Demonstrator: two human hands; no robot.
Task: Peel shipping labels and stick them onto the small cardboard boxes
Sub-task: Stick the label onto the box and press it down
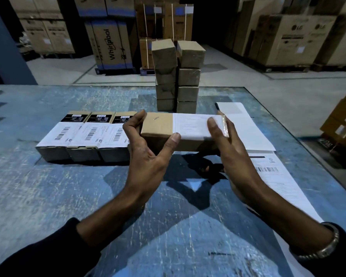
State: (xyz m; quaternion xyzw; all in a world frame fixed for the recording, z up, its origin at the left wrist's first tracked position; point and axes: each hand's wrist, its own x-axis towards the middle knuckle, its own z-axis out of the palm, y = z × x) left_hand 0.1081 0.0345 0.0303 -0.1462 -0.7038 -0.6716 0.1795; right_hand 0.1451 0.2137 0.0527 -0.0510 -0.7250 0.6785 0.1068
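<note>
Box (158,128) held up over the desk (48,196), between both hands, with a white label (194,125) wrapped over its right half. Left hand (146,156) grips the bare cardboard end, thumb on the near top edge by the label's border and fingers curled over the far side. Right hand (226,144) clamps the labelled end, a finger lying across the paper and the rest wrapped around the end.

Three labelled boxes (84,136) sit in a row at left, touching one another; two stacks of plain boxes (178,76) stand behind; label sheets (246,124) lie at right.

Risks, as I judge them: the label's end under the right hand may not be pressed flat, so it could lift or crease if released early. Pressing unevenly could trap wrinkles across the print. Setting this box down carelessly could knock the row askew.
</note>
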